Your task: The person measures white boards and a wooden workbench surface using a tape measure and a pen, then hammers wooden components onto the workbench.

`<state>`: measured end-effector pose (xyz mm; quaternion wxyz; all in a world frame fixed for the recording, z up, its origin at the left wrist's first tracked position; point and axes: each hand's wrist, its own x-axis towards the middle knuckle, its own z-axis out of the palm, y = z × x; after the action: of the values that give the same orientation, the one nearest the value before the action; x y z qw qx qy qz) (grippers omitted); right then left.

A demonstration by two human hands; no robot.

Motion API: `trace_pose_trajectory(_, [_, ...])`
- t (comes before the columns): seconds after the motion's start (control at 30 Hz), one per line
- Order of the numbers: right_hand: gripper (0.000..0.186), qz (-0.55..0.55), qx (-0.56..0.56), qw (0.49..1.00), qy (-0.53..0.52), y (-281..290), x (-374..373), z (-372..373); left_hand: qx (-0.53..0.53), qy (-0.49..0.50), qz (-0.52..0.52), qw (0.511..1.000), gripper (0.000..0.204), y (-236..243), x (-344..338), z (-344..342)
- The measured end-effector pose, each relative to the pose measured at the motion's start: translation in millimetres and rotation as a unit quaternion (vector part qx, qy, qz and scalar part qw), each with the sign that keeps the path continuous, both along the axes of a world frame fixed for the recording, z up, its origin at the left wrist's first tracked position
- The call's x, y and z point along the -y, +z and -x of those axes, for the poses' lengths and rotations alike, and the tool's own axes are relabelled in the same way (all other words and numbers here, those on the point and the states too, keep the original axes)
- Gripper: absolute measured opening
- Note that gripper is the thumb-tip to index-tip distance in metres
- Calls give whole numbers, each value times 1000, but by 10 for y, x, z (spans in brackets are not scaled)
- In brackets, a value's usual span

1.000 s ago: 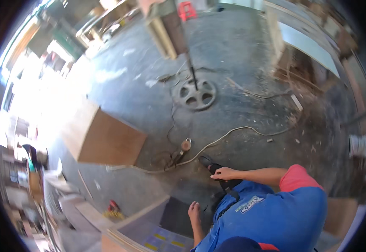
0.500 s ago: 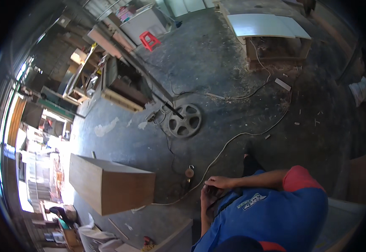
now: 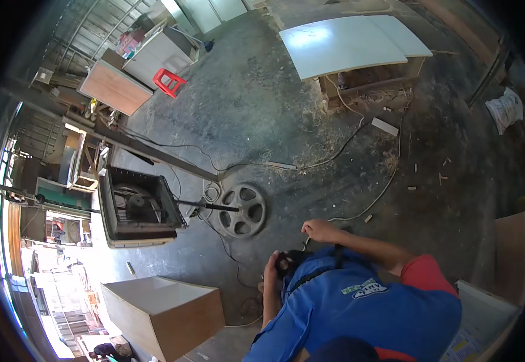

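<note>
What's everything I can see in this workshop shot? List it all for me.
spoked wheel: one, grey metal, flat on the concrete floor, centre
box fan: one, black, left of the wheel
wooden cabinet: one, light brown, open, lower left
white panels: two, on a low wooden frame, top right
plastic stool: one, red, top left
cables: several, pale, trailing across the floor
white sack: one, far right
dark object: one, black, at the left hand, kind unclear
left hand: one, on the dark object
right hand: one, holding a thin pale cable

Dusty concrete floor (image 3: 262, 108), white panels (image 3: 347, 42), red stool (image 3: 169, 82), sunlit.
</note>
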<state>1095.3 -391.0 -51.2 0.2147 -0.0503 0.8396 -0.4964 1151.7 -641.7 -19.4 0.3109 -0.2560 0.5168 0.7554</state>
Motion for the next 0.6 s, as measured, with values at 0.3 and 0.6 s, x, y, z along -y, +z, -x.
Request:
trace_pose_trajectory(0.3, [35,20,9,994,-106,-293,-102,1555,-13,55,-33,998,38,-142,271,2222])
trace_pose_trajectory(0.6, [33,-144,11,964,-225,361,-498,3608,-106,-91,-33,990,40,-168,179,5418])
